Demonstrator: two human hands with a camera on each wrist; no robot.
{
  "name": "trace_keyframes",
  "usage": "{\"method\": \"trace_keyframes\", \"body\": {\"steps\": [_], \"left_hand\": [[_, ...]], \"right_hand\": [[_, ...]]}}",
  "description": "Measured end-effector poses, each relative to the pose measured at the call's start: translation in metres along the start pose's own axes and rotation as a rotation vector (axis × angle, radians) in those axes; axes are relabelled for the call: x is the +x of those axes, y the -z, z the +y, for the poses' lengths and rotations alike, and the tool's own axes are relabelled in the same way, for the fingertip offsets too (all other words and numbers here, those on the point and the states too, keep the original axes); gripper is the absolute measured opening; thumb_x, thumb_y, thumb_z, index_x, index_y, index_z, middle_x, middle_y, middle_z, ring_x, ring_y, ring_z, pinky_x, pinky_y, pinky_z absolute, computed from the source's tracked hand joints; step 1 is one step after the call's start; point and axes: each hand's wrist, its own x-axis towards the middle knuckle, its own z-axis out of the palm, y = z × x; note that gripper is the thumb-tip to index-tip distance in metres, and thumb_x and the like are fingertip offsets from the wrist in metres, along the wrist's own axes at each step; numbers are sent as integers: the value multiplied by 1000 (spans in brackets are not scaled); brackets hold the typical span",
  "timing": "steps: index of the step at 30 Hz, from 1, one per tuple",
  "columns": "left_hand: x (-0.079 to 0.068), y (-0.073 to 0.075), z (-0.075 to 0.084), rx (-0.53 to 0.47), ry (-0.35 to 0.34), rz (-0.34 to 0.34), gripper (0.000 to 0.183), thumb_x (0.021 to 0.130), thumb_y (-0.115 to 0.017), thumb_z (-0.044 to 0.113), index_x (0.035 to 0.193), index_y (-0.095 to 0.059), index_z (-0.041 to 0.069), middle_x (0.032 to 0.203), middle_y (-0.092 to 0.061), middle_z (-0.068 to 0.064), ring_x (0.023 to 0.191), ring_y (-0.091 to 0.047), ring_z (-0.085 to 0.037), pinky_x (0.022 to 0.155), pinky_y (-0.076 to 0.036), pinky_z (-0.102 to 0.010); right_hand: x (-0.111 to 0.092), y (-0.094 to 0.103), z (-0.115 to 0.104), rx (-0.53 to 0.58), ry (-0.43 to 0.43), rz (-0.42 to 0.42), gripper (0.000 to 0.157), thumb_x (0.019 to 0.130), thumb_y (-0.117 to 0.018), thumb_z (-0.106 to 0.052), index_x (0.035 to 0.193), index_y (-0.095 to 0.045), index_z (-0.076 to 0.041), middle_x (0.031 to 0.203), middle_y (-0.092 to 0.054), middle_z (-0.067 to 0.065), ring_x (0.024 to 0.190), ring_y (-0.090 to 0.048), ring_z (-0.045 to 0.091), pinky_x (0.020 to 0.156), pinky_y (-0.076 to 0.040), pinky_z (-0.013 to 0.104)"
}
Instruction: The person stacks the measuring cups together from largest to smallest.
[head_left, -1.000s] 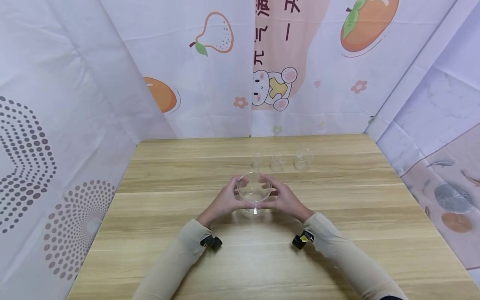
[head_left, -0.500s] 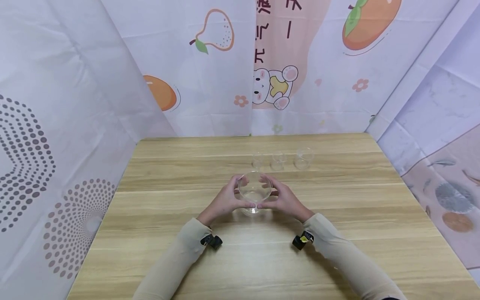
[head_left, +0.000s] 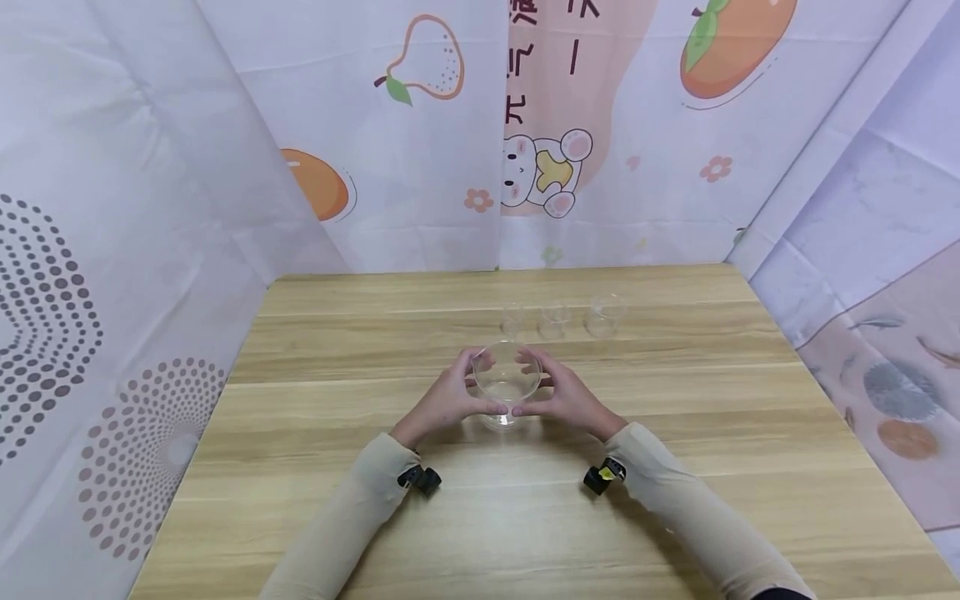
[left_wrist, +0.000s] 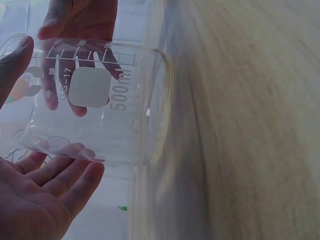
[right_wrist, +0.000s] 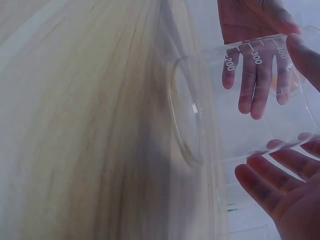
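**Left hand [head_left: 453, 394] and right hand [head_left: 560, 395] holding a clear, cylindrical glass beaker [head_left: 507, 382]**

The fingers of both hands are curving round the beaker from opposite sides, spread as wide as the glass itself. The thumbs are lying on the near wall, their tips almost meeting, while the other fingers are supporting the sides and far wall. The beaker is standing upright between the palms, at the middle of a pale brown, wood-grain desk [head_left: 510, 525]; its base is sitting right at the surface, though whether it is touching cannot be told. White print is showing on the glass, reading "500ml" and "GG-17" beside a scale and a plain white patch.

A black strapped device [head_left: 420, 480] is circling the left wrist, and a black device with a yellow patch [head_left: 604, 476] the right. A beige left sleeve [head_left: 348, 517] and a beige right sleeve [head_left: 701, 517] are covering the arms.

Farther back, three smaller clear glass vessels [head_left: 553, 322] are standing in a row. Behind the desk, a white curtain printed with fruit and flowers [head_left: 420, 183] is hanging.
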Motion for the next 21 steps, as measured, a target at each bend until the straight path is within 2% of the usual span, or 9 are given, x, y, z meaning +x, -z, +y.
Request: {"method": "trace_keyframes", "body": {"steps": [13, 21], "left_hand": [[-1, 0, 1, 9, 9, 5, 98, 70, -88, 28, 147, -32, 5, 145, -49, -14, 134, -47, -32, 109, -44, -48], [-1, -1, 1, 6, -6, 10, 97, 70, -89, 27, 145, -32, 5, 145, -49, -17, 134, -47, -32, 109, -44, -49]], "right_hand": [[1, 10, -5, -43, 10, -31, 93, 73, -86, -24, 149, -35, -11, 135, -55, 20, 119, -55, 34, 93, -53, 49], [4, 26, -13, -32, 19, -95, 94, 75, -85, -22, 151, -31, -8, 139, -50, 23, 123, -52, 37, 96, -51, 53]]}}
